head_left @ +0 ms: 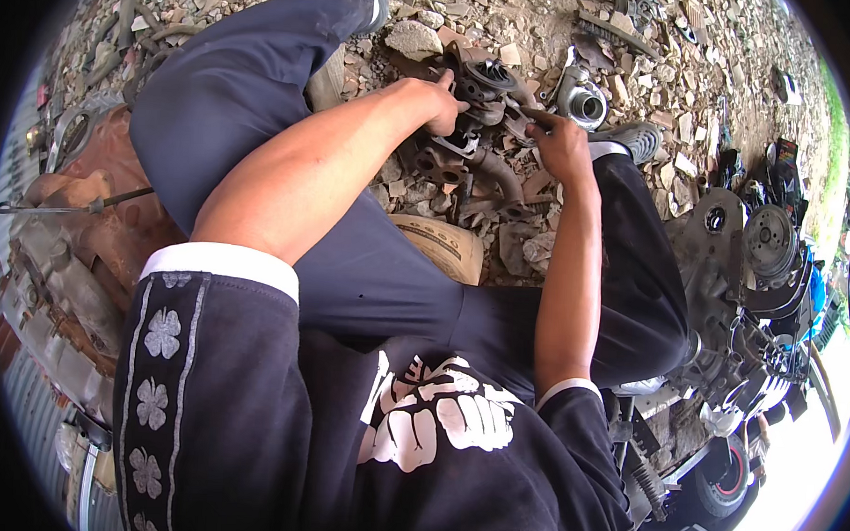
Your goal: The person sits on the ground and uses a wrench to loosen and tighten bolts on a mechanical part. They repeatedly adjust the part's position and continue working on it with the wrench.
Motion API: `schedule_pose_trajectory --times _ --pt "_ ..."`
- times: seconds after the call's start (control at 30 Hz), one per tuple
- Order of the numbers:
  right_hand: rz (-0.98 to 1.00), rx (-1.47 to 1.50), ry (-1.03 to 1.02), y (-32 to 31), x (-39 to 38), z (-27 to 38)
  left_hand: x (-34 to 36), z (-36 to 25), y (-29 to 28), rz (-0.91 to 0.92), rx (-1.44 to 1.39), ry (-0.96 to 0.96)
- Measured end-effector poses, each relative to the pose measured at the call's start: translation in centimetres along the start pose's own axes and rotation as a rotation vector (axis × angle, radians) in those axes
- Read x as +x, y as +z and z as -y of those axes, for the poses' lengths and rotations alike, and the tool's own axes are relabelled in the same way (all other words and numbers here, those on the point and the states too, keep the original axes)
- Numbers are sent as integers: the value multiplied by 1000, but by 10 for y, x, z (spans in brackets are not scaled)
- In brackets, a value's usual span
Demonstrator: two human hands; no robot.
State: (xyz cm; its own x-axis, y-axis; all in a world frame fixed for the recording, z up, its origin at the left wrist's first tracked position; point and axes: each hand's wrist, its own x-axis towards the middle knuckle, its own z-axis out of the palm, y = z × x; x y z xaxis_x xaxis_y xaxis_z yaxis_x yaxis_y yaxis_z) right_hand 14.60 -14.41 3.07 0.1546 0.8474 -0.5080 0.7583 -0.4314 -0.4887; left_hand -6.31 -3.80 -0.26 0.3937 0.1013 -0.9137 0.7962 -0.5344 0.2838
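A dirty, rusty turbocharger (489, 78) with a round, finned opening on top rests on the stony ground between my legs. My left hand (437, 105) is closed against its left side, one finger up along the rim and another pointing inward. On the opposite side, my right hand (562, 144) has its index finger and thumb at the part's edge; what lies between them is too small to make out. A brown cast manifold (492, 174) with pipe openings sits just below. Beside my right hand lies a silver snail-shaped housing (582, 102) with a round mouth.
A flattened brown paper sack (440, 247) lies near my lap. On the left stands a large rusty casting (89, 226) with a long metal rod (76, 202) across it. Engine parts, including a grey pulley (768, 242), are piled at right. Broken stones (414, 40) cover the ground.
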Motion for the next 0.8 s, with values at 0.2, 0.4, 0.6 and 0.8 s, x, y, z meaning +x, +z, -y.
schedule_pose_trajectory --times 0.2,0.4,0.6,0.8 --pt "-23 -38 32 -6 -1 -5 -5 -1 0 9 36 -10" --pt "23 -85 -97 26 -10 20 -4 -5 -5 1 83 -20" --pt "-98 -181 -135 49 -11 26 0 -1 -2 -6 67 -14" --pt "-98 -198 114 67 -27 69 -10 -5 -5 -33 84 8"
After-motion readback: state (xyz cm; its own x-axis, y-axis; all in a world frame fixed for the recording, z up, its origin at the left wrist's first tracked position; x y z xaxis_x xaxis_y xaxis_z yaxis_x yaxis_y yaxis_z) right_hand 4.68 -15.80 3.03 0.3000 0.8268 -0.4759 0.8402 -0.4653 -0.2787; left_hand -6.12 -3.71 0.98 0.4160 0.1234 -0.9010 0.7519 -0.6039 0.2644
